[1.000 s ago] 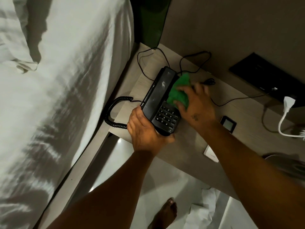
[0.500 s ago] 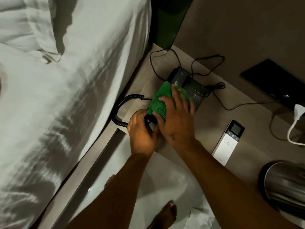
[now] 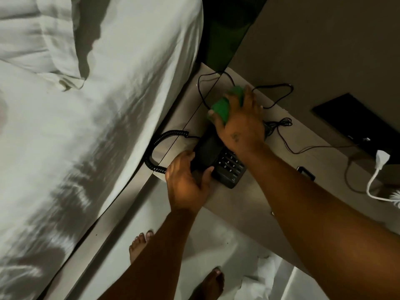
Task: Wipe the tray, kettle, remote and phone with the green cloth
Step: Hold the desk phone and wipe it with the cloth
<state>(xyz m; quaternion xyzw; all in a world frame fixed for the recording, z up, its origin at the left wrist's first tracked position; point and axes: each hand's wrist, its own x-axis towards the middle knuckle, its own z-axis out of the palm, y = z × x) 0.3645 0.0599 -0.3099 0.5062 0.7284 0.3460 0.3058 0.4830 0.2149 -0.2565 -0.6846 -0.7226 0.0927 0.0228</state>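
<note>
The cloth (image 3: 225,106) has swept up from the phone's (image 3: 218,161) handset half a second back to its far end at twelve o'clock, so the phone pass looks nearly finished. The right hand (image 3: 240,124) presses flat, fingers spread over the cloth. The left hand (image 3: 188,178) is curled round the phone's near end at six o'clock, pinning it to the table (image 3: 244,204). No tray or kettle in view now.
</note>
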